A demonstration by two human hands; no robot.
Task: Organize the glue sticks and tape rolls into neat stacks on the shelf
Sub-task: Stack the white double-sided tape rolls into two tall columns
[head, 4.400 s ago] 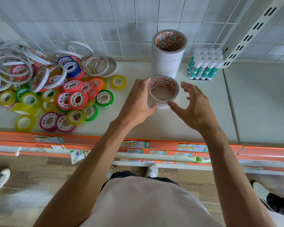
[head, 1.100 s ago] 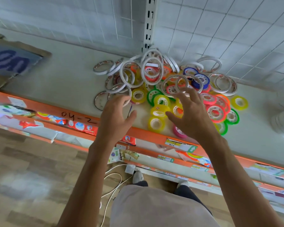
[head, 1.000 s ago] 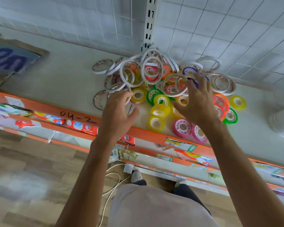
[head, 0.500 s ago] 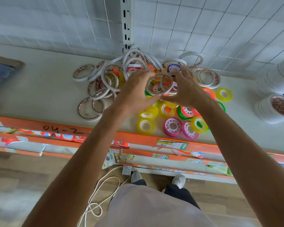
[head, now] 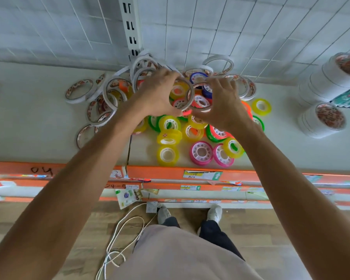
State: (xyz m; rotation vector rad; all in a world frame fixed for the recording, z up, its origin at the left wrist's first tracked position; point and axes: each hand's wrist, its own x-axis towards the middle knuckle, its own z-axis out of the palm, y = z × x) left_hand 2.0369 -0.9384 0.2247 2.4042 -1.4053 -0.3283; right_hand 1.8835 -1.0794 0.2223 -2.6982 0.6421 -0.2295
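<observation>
I am holding a thin white tape ring (head: 187, 93) with my left hand (head: 158, 98) and right hand (head: 223, 104) near the shelf (head: 28, 122) back edge; lifting it straight should avoid dragging others.

Thin white tape rolls (head: 109, 93) and small coloured tape rolls (head: 168, 155) lie jumbled beside two neat white stacks (head: 321, 120).

A: One view only, worn on the head. Where's it pointed?
B: Forward and steeply down, over the shelf (head: 38, 122) toward the tiled wall (head: 210, 27).
A: How near?
B: Close, both forearms reaching in; wide lens bends the edges. The floor (head: 28, 219) fills the bottom.
</observation>
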